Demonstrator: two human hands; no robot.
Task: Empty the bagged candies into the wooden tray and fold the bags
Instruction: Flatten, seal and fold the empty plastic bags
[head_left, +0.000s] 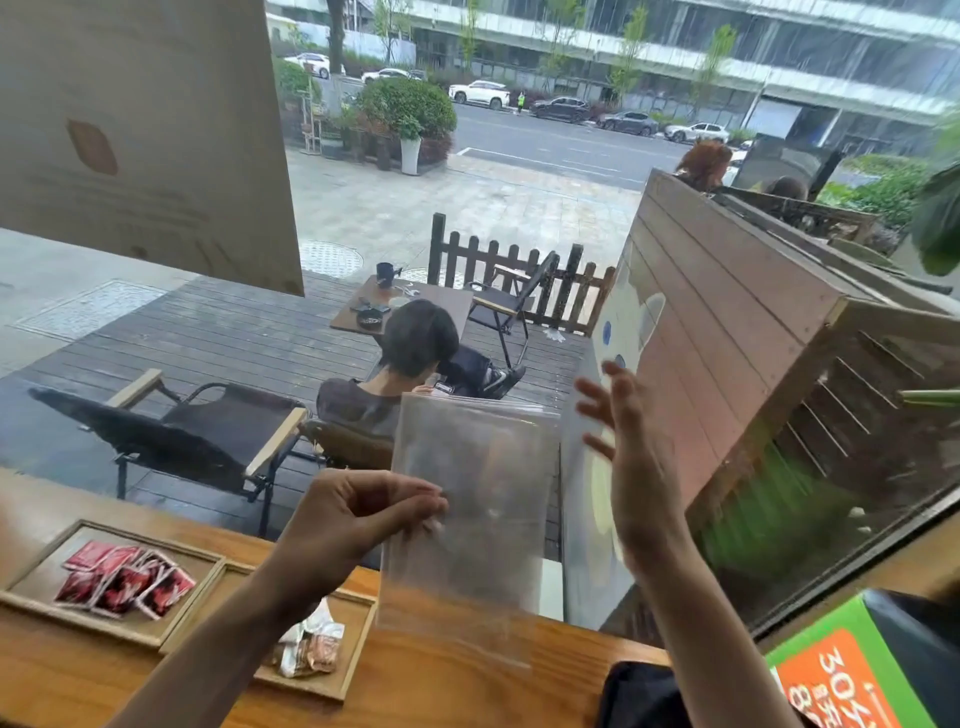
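Item: clear, empty rectangular plastic bag, held upright in the air above the wooden counter, between the two hands.
Left hand: closed in a pinch on the bag's left edge, about halfway up; thumb and fingertips pressed together through the film.
Right hand: open, fingers spread, palm turned toward the bag's right side; whether it touches the film cannot be told, as the edge there is blurred.
Tray: light wooden tray with two shallow compartments, resting on the counter to the left, below the left forearm.
Left compartment: a loose pile of red-and-white wrapped candies.
Right compartment: a few pale, orange-tinted wrapped candies, partly hidden by the forearm.
Task standing: judged from the bag showing nothing inside, emptying of this bag looks finished and folding is the step in hand.
Handling: the film is likely very light, limp and slick; it should sag from a single pinch and slide between dry fingers.
Where to hold: best taken at two opposite edges or corners, pulled taut, then creased flat against the counter.
Risk: trapped air or static may spring the fold open.
Nearby: green-and-orange printed carton at the lower right, well apart from the tray.
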